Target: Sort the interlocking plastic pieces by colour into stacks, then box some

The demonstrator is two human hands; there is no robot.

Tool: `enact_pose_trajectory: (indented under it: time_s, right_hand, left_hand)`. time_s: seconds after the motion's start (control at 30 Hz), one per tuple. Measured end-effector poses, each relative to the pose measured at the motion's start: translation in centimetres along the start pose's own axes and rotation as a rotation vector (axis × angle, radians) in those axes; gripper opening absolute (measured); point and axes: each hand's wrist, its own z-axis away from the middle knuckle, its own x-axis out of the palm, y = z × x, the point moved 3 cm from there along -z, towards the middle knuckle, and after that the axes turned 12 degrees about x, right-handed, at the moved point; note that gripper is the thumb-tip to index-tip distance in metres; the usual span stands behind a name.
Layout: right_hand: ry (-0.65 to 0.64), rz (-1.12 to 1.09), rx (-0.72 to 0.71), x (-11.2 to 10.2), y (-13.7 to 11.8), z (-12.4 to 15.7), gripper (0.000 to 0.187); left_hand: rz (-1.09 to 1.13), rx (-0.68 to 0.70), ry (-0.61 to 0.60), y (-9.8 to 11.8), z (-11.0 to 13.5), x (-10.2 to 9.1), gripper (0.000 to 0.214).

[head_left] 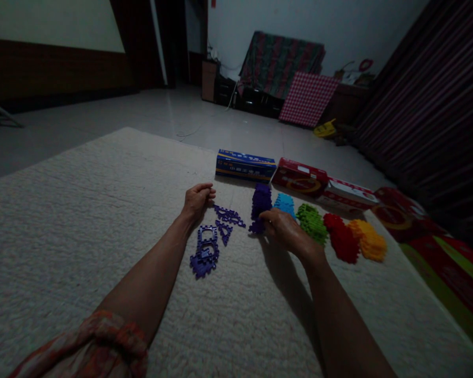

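Note:
My left hand (197, 200) rests on the cream rug (74, 226) with its fingers curled in, touching the end of a flat row of purple interlocking pieces (228, 215). More joined purple pieces (205, 251) lie just below that hand. My right hand (284, 227) is closed on a purple piece (257, 227) at the foot of the purple pile (261, 199). To the right sit piles of blue pieces (285, 203), green pieces (312, 222), red pieces (342, 239) and orange pieces (369, 240).
A blue box (245, 165), a red box (299, 177) and a white-and-red box (349, 193) lie in a row behind the piles. A red and green mat (441, 247) borders the rug on the right. Covered furniture (281, 63) stands by the far wall.

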Motion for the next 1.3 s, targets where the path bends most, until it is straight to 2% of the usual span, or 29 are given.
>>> enact_pose_trajectory:
  time_s: [0.1,0.27,0.5,0.9,1.13,1.3]
  right_hand:
    - [0.019,-0.023,-0.032,-0.2,0.1,-0.3,0.029]
    - [0.155,-0.015,0.044,-0.6,0.9,-0.7,0.032]
    - [0.110,0.013,0.037,0.1,1.0,-0.8,0.031]
    - [0.156,0.104,0.073,0.5,0.7,-0.6,0.035]
    - [0.227,0.099,0.064,0.5,0.5,-0.5,0.032]
    - [0.184,0.115,0.121,0.2,0.3,-0.4,0.031]
  left_hand:
    - [0.005,0.012,-0.010,-0.2,-0.2,-0.1,0.028]
    - [0.028,0.016,-0.021,-0.4,-0.2,-0.2,0.030]
    - [0.010,0.006,-0.012,0.1,0.0,0.1,0.027]
    - [0.010,0.006,-0.005,-0.2,0.0,0.0,0.028]
    - [0.022,0.003,-0.003,0.0,0.3,0.2,0.028]
    - [0.016,0.008,-0.005,-0.1,0.1,0.1,0.027]
